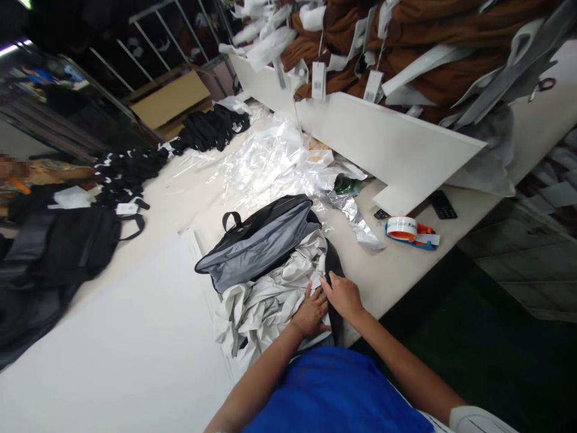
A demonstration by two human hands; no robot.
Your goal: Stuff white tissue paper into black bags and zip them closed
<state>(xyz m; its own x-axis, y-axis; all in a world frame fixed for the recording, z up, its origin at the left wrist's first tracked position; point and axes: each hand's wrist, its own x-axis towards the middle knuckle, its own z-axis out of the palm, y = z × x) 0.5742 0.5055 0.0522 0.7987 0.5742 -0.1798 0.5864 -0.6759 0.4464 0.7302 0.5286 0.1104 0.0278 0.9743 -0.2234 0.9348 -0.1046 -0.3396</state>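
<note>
Black bag (pixel 246 260), open to its grey lining (pixel 274 237), lies on the surface (pixel 369 273) to the left of the tape dispenser (pixel 411 233). My right grip (pixel 343 296) pinches the bag's black edge (pixel 333 258), while my left grip (pixel 311 314) lies spread wide on the crumpled pale paper (pixel 270 291) in its opening. I judge it best to press with the whole palm and hold that edge taut, lest paper snag.

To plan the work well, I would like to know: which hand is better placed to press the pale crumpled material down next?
Probably the left hand: it lies spread on the pale crumpled material, while the right hand holds the bag's dark edge.
</note>
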